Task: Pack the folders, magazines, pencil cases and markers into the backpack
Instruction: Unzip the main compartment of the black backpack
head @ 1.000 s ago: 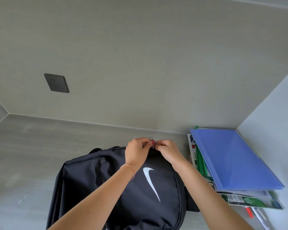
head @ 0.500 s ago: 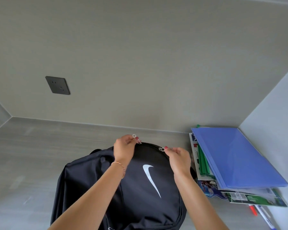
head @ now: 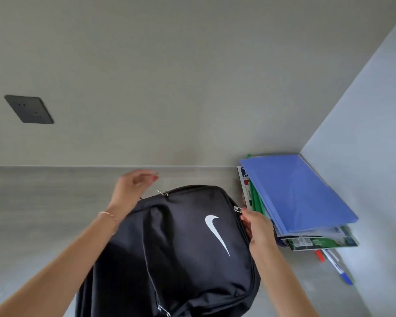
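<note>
On the grey counter the black backpack (head: 181,248) is only being unzipped; nothing looks packed yet. Right hand (head: 257,227) pinches the zip pull (head: 237,209) at the bag's right corner. Left hand (head: 133,191) hovers released, fingers loose, just above the bag's top-left. Folders (head: 295,193), magazines (head: 318,242) & markers (head: 336,266) wait stacked just right of the bag; pencil cases not visible.

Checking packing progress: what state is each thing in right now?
backpack: on the table, top zipper partly undone
left hand: open, lifted clear of the bag
right hand: pinches the right zipper pull
left zipper pull: released
blue folder: closed, atop the stack
magazines: unpacked, under the folder
markers: capped, on the table
</note>
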